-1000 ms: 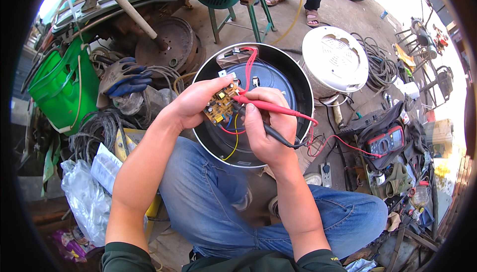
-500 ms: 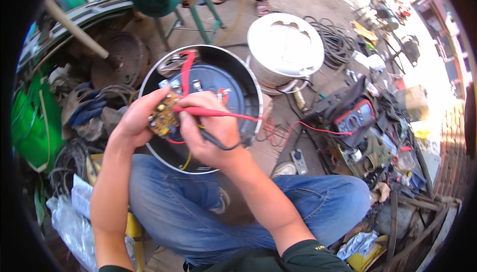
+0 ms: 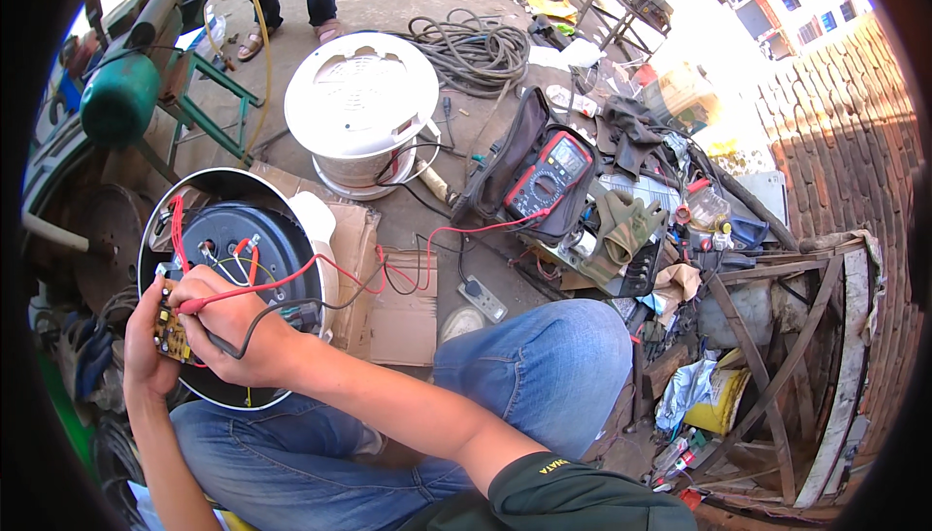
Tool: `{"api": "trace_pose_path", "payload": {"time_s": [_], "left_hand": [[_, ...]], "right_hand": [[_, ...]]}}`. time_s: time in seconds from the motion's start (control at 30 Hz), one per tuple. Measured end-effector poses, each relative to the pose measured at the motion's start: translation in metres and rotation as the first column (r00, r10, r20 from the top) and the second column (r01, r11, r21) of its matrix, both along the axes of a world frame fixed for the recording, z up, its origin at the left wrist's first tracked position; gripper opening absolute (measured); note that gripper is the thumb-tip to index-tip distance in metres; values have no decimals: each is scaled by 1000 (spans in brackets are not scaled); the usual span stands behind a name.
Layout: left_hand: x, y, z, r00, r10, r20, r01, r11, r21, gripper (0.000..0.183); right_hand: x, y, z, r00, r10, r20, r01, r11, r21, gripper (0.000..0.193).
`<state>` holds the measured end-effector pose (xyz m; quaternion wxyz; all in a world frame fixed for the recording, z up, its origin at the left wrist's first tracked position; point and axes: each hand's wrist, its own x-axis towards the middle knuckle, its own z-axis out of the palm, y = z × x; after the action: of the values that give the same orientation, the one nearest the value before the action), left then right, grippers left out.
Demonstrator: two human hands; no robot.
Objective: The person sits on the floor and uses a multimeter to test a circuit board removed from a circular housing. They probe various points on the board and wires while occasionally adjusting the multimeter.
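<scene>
My left hand (image 3: 144, 348) grips the edge of a small circuit board (image 3: 175, 335) with yellow and dark parts. Over the board, my right hand (image 3: 236, 335) is closed around a red test probe (image 3: 199, 304) and a black one, whose lead (image 3: 254, 325) curves out of the fist. The probe tips are too small to place exactly. Both hands are over the near left side of a round white appliance housing (image 3: 325, 240). Inside it sit a dark round base (image 3: 277, 230) and red wires (image 3: 178, 225). The leads run right to a red-and-black multimeter (image 3: 547, 174) in an open black case.
A white round lidded drum (image 3: 361, 94) stands beyond the housing, with coiled cable (image 3: 476, 50) behind. Cardboard (image 3: 403, 322) and a power strip (image 3: 482, 298) lie beside my knee. A green machine (image 3: 121, 109) stands far left. Work gloves (image 3: 621, 230) and clutter fill the right.
The view has swung right, so the housing and hands appear farther left and the multimeter nearer the middle. Both hands keep hold of the board and probes.
</scene>
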<state>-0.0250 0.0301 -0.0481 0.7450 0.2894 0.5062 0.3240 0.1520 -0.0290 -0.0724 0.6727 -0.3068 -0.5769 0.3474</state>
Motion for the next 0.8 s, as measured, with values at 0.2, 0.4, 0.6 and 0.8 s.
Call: {"api": "trace_pose_path", "payload": {"time_s": [0.2,0.4,0.6,0.8], "left_hand": [[-11,-5,7,999,35,3,-35,999,24,27],[0,4,6,992,-97,85,99,995,-22,38],[0,-11,28,996,-81,34,80,997,13,47],[3,-14,26,995,-90,53,90,996,13,48]], "right_hand": [[-7,3,5,1000,12,23,-12,1000,11,21],[19,5,9,982,-155,108,144,984,110,21],[11,-50,18,881,-224,-416,60,926,-372,25],[3,-60,25,878,-183,-443,-15,913,-407,20]]}}
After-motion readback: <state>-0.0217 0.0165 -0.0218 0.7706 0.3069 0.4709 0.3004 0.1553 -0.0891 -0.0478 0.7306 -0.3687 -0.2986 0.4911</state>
